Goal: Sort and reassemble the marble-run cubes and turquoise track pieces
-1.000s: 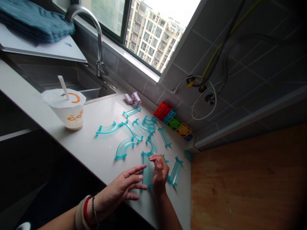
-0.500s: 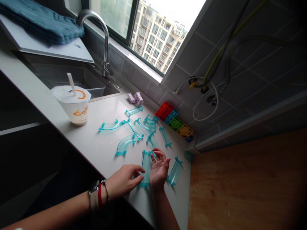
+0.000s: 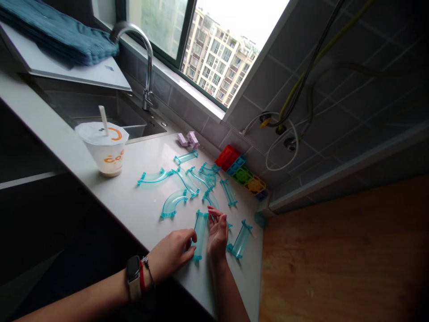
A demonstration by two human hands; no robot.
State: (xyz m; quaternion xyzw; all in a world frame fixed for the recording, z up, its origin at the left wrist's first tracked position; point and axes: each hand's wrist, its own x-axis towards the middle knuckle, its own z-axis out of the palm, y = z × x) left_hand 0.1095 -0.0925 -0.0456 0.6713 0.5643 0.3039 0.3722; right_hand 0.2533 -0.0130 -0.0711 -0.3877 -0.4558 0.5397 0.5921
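Note:
A straight translucent teal track piece [image 3: 199,232] lies on the white countertop [image 3: 134,210] near its front edge. My left hand [image 3: 172,252] rests beside its near end, fingertips touching its left side. My right hand [image 3: 217,235] stands on edge along its right side, fingers loosely curled, touching it. Another straight teal piece [image 3: 239,243] lies just right of my right hand. Several curved and straight teal track pieces [image 3: 187,181] are scattered farther back.
A lidded paper cup with a straw [image 3: 105,150] stands at the left. A sink [image 3: 100,112] with a tap [image 3: 145,67] lies behind it. Coloured blocks [image 3: 241,172] line the tiled wall, lilac blocks [image 3: 187,139] beside them. A wooden board [image 3: 335,268] is at the right.
My left hand went from spread fingers to a curled hold against the straight piece's near end. My right hand shifted slightly forward along its right side. The view drifted a little.

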